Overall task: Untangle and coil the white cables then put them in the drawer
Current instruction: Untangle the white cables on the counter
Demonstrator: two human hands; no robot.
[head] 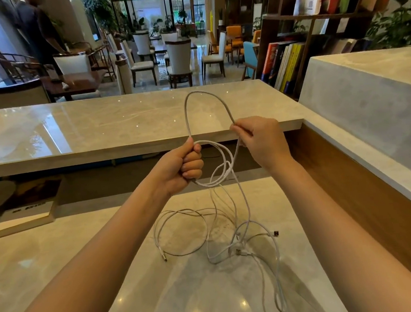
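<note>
Two hands hold one cable (228, 171) above the bench (59, 255): left hand (179, 168) grips its coils, right hand (260, 142) pinches a raised loop. Tangled cables (251, 241) lie below.

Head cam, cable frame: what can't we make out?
- Drawer: nowhere in the head view.
- Coil count: curled fingers of the left hand cover the gathered turns of the white cable.
- Cable count: the tangle on the counter overlaps; strands too thin.
- Title on the book: blurred, too small.
</note>
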